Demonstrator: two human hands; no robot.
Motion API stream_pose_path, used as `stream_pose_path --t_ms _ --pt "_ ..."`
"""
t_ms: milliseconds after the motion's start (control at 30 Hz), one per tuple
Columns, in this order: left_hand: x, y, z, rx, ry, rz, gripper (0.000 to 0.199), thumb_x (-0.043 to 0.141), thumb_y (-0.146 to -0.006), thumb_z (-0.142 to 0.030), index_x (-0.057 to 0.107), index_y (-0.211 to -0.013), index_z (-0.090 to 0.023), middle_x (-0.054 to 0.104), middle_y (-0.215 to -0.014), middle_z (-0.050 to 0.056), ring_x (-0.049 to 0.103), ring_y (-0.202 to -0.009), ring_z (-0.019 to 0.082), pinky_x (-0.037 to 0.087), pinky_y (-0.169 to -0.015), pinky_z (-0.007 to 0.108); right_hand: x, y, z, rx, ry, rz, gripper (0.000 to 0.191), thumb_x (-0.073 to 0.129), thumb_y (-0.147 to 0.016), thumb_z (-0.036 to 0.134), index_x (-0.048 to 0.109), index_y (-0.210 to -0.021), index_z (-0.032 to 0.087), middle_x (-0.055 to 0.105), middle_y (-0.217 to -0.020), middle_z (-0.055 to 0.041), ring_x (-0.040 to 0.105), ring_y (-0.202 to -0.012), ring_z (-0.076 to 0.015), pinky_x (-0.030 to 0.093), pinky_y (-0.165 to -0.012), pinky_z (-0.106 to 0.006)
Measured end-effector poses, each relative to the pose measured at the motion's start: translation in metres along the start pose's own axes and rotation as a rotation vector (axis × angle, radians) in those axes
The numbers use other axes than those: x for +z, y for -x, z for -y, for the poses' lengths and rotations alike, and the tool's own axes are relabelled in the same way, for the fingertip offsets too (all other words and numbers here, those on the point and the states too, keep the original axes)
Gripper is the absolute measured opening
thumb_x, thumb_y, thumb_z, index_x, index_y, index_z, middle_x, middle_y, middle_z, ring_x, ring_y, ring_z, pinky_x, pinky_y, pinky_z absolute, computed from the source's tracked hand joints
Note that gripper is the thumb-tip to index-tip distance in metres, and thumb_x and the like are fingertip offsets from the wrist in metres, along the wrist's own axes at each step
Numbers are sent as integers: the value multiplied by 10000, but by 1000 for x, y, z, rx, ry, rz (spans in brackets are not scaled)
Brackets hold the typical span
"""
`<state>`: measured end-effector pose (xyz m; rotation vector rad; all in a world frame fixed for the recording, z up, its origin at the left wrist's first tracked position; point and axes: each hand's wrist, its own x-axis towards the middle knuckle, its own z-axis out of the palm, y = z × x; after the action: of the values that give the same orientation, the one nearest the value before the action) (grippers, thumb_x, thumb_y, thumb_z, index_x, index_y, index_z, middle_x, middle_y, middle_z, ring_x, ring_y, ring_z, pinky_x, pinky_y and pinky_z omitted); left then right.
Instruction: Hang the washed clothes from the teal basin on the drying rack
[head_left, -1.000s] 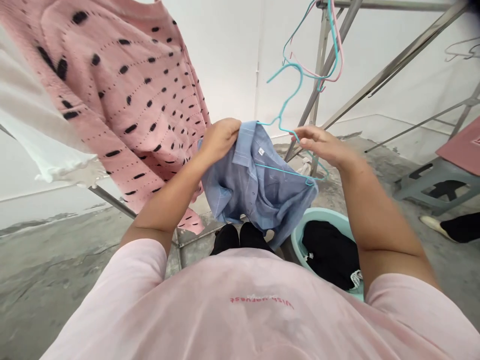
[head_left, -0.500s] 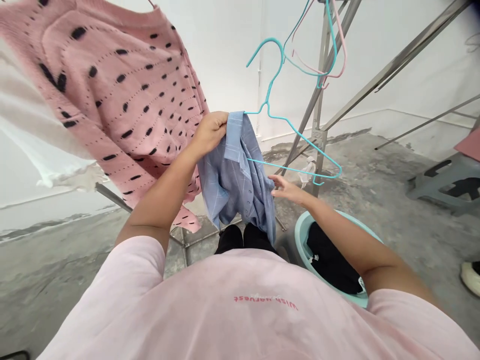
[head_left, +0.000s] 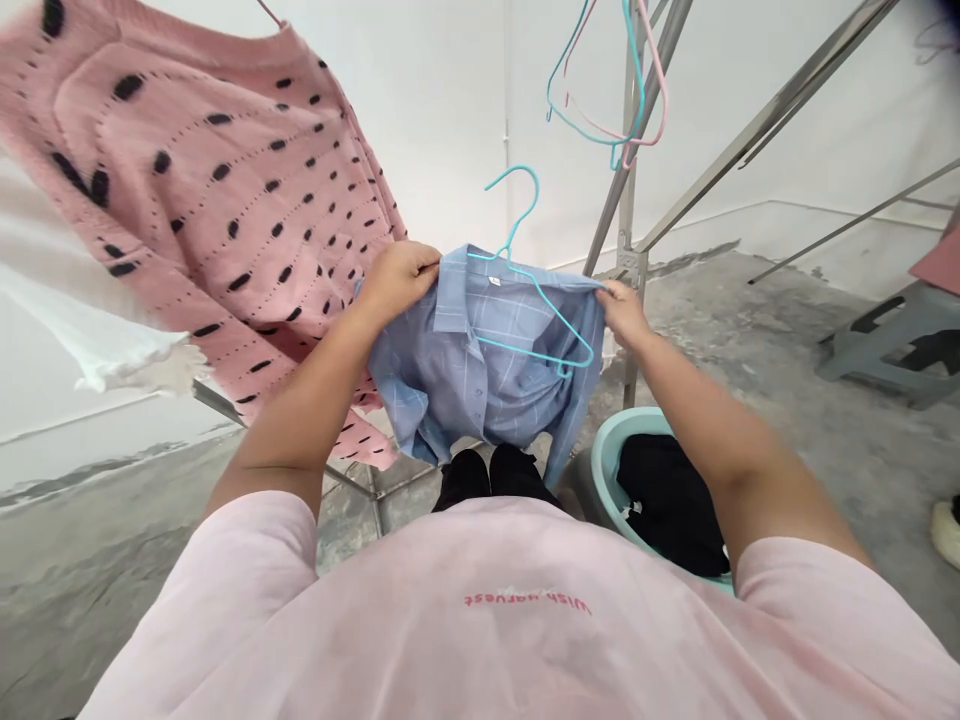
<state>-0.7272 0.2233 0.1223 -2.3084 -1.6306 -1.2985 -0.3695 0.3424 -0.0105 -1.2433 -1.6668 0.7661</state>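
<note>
A light blue checked shirt (head_left: pixel 450 375) hangs spread between my two hands in front of my legs. My left hand (head_left: pixel 401 280) is closed on its shoulder beside the collar. At the other shoulder, my right hand (head_left: pixel 622 312) pinches the cloth by its edge. A turquoise clothes hanger (head_left: pixel 534 358) sits partly in the shirt: its left arm goes in under the collar on my left hand's side. The hanger's right arm shows in front of the shirt's inner back, and its hook rises free above the collar.
A pink sweater with black spots (head_left: pixel 247 190) hangs at the left, beside a white garment (head_left: pixel 127 345). Turquoise and pink hangers (head_left: pixel 634 120) hang from a metal rack (head_left: pixel 630 265). A turquoise tub (head_left: pixel 607 470) holding black clothing (head_left: pixel 667 500) stands at the right, near a grey stool (head_left: pixel 877 345).
My right hand has moved up and right and taken hold of the shirt's other shoulder, spreading the shirt open. The hanger has dropped lower, its right arm now in front of the shirt's back.
</note>
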Motion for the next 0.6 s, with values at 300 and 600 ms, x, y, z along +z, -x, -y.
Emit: stream_pose_path --t_ms 300,600 --pt "13 1 3 -58 -191 -147 339 509 -916 -319 435 -597 -230 551 -645 40 575 -861 232 381 -759 365 -63 1 86 -379 432 -271 176 514 -978 205 689 -974 183 633 -1083 -135 493 -1067 -206 373 -966 -339" --pt "27 3 -10 -146 30 -227 206 524 -915 -274 529 -711 -247 642 -903 99 532 -1207 301 449 -912 397 -69 39 143 -367 483 -490 236 563 -953 271 743 -1096 221 517 -1334 -149 553 -1206 -307 454 -959 -458"
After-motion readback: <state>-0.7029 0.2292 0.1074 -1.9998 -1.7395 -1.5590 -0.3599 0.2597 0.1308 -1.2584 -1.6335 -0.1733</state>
